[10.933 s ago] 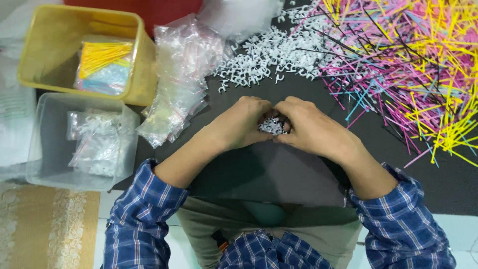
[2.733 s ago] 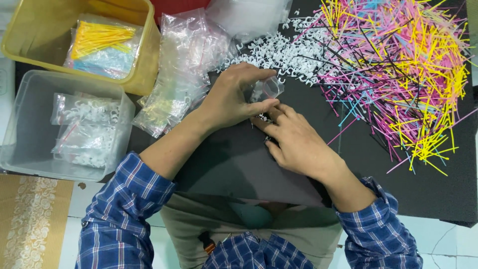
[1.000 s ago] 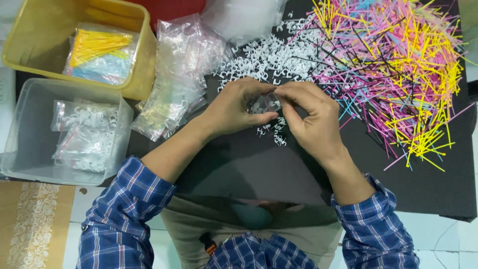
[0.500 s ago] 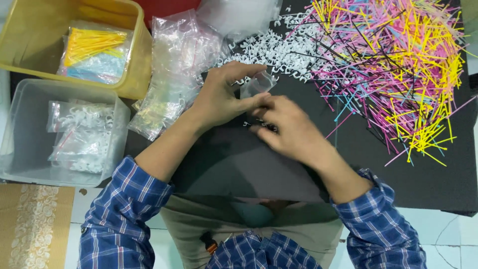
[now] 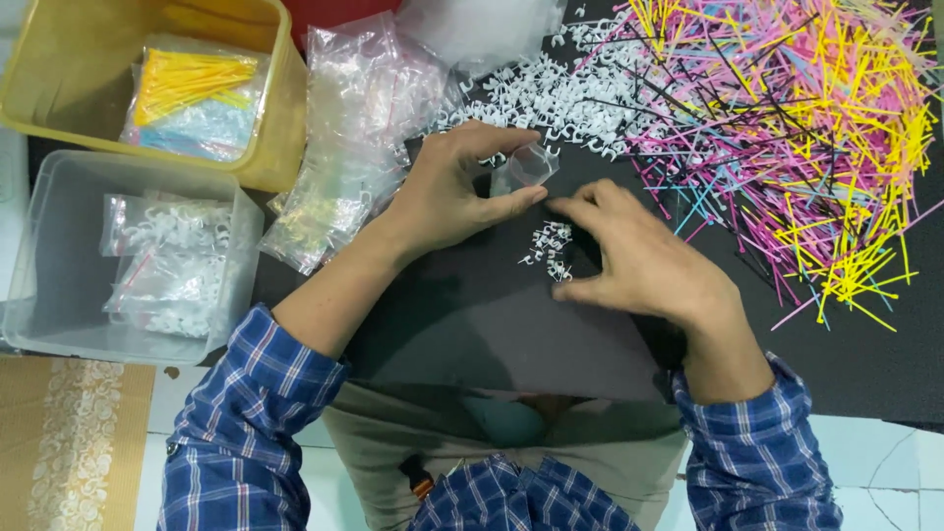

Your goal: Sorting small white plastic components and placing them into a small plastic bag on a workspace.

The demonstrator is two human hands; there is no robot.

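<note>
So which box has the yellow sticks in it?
The yellow tub, the one farther from the person. A packet of yellow ties lies in it; the clear tub nearer them holds only bags of white clips.

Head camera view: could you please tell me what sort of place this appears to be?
Probably a home or small-workshop packing spot on the floor: a black mat heaped with coloured cable ties and white clips, and bins of filled clear bags.

Blue plaid sleeves (image 5: pixel 246 393), yellow bin (image 5: pixel 270 128) (pink, yellow ties (image 5: pixel 816 128)).
</note>
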